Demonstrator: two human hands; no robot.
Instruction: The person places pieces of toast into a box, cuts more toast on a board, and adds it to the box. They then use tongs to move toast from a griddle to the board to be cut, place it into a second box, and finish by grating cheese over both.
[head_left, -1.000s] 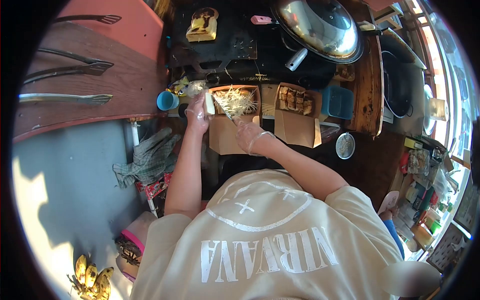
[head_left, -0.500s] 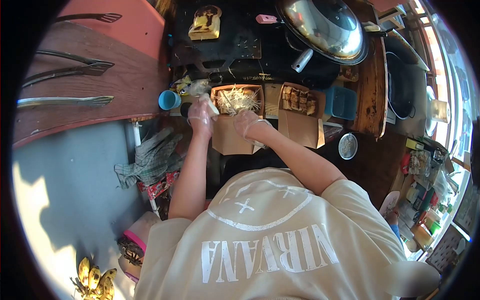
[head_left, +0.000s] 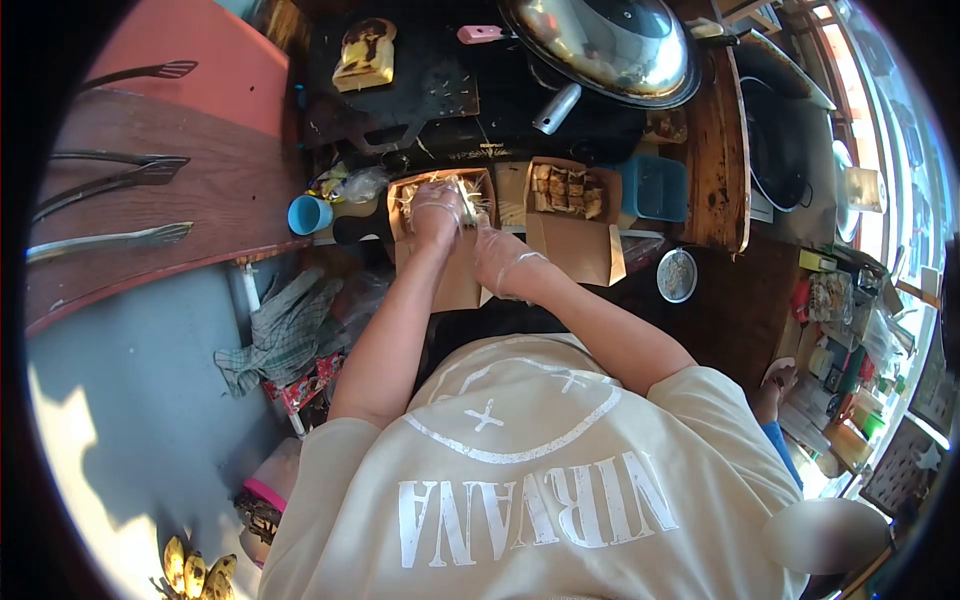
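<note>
Two brown cardboard boxes stand side by side with their lids folded toward me. Pale thin shreds lie in the left box (head_left: 481, 184). My left hand (head_left: 436, 212), in a clear plastic glove, is over that box with its fingers curled down; what they hold is hidden. Beside it, my gloved right hand (head_left: 497, 252) is closed at the box's front edge, near a narrow pale piece whose kind I cannot make out. The right box (head_left: 577, 238) holds browned, cut pieces of food (head_left: 568, 191).
Behind the boxes is a black griddle (head_left: 430, 60) with toasted bread (head_left: 365, 54) and a lidded pan (head_left: 615, 45). A blue cup (head_left: 309, 215) stands left, a blue container (head_left: 655, 188) right. Tongs (head_left: 120, 238) lie on the left board.
My left hand has moved right and over the left box; the white block it held is no longer clearly visible. My right hand stays near the box's front. The whole view has shifted slightly.
</note>
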